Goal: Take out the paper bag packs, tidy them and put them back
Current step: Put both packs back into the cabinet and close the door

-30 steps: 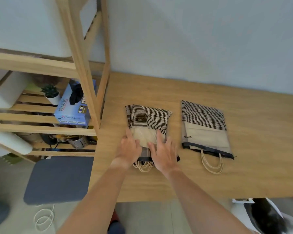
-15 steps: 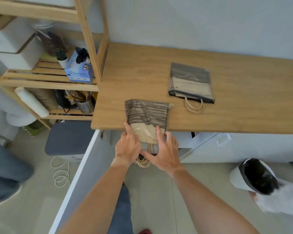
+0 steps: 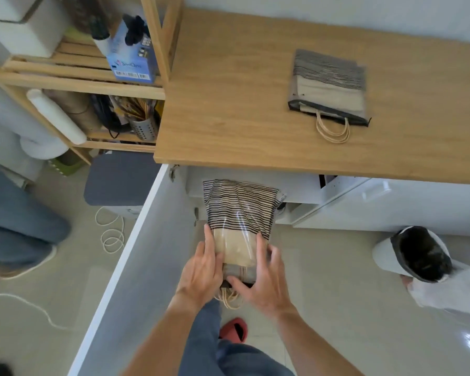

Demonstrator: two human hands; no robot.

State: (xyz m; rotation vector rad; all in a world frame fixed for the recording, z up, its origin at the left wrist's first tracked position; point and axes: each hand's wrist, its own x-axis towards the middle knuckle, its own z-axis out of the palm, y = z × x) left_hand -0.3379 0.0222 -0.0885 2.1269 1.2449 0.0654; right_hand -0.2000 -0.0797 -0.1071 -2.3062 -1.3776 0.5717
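A striped paper bag pack (image 3: pixel 239 221) in clear wrap hangs in the air below the wooden tabletop (image 3: pixel 228 126), in front of the open white cabinet. My left hand (image 3: pixel 201 270) grips its left side near the handle end. My right hand (image 3: pixel 263 280) holds its right side, thumb under the bottom edge by the twine handles. A second striped pack (image 3: pixel 329 85) lies flat on the tabletop at the right, handles toward me.
An open white cabinet door (image 3: pixel 136 267) stands at my left. A wooden shelf rack (image 3: pixel 79 82) with a glove box (image 3: pixel 130 58) is at the left. Another person (image 3: pixel 423 264) crouches at the right; someone's legs (image 3: pixel 17 226) are at the far left.
Both hands pulled the pack off the tabletop edge and lowered it in front of the cabinet opening. The view tilted down; the second pack stayed put.
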